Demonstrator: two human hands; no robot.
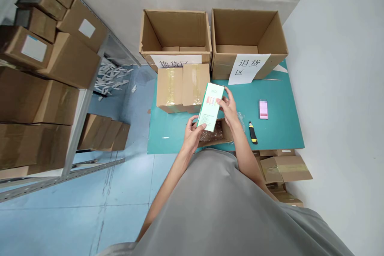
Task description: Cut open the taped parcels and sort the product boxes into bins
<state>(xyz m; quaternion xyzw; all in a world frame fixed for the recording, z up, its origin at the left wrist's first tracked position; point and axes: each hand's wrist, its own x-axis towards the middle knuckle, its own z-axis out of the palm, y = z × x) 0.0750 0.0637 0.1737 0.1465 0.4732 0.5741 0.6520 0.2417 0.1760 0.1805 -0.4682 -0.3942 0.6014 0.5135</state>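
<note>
A slim white and green product box (211,104) with small coloured pictures and printed text is held between both hands, tilted to the right. My left hand (192,134) grips its lower left corner, thumb on the front. At the upper right edge, my right hand (228,108) closes on the box, its thumb also on the front face. Beneath them, near the table's front edge, lies an open small carton (227,131) with clear plastic wrapping (215,133) inside. The product box and my hands hide part of this carton.
Two large open cartons with paper signs, a left one (177,32) and a right one (249,34), stand at the back of the green table (282,128). Two taped boxes (183,88) sit before the left one. A utility knife (253,133) and a phone (263,110) lie right. Shelving (81,122) holds boxes.
</note>
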